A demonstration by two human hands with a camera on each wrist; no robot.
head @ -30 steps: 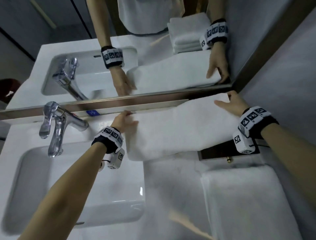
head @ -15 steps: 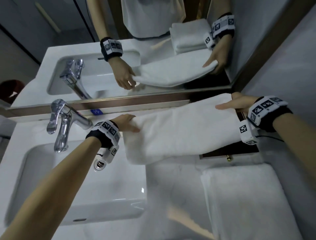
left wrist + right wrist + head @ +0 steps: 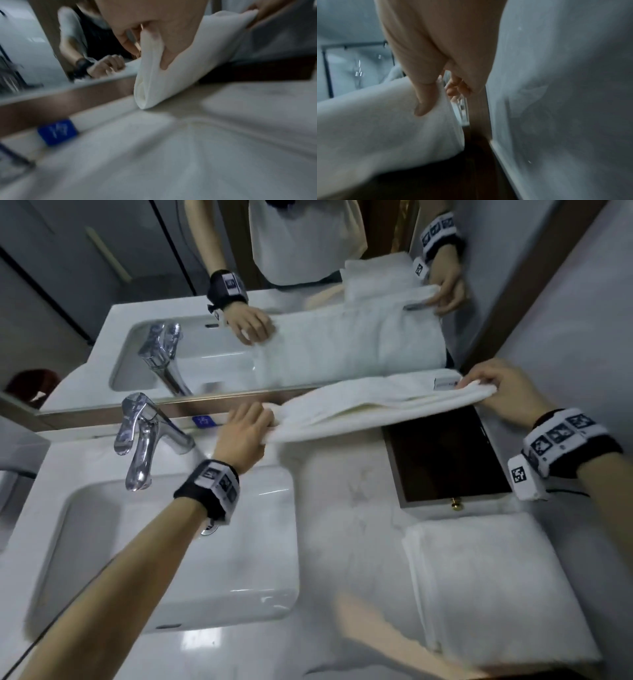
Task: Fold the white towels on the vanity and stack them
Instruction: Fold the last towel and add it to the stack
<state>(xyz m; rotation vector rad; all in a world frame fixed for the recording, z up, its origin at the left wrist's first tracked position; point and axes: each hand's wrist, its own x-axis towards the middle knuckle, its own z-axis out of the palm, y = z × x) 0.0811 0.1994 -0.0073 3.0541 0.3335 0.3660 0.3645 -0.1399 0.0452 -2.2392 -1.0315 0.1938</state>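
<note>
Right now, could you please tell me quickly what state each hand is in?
Left hand: closed, gripping the left end of the white towel.
Right hand: closed, pinching the towel's right end.

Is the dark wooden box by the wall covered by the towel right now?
No, the towel is lifted between both hands, leaving the box uncovered.

Both forearms are bare, with no sleeves. The left hand (image 3: 244,430) and the right hand (image 3: 507,395) each have a black fabric wristband (image 3: 208,491) wrapped with white square-patterned marker tags. A small white marker-tagged block (image 3: 524,478) hangs from the right band, trailing a thin black cable.
</note>
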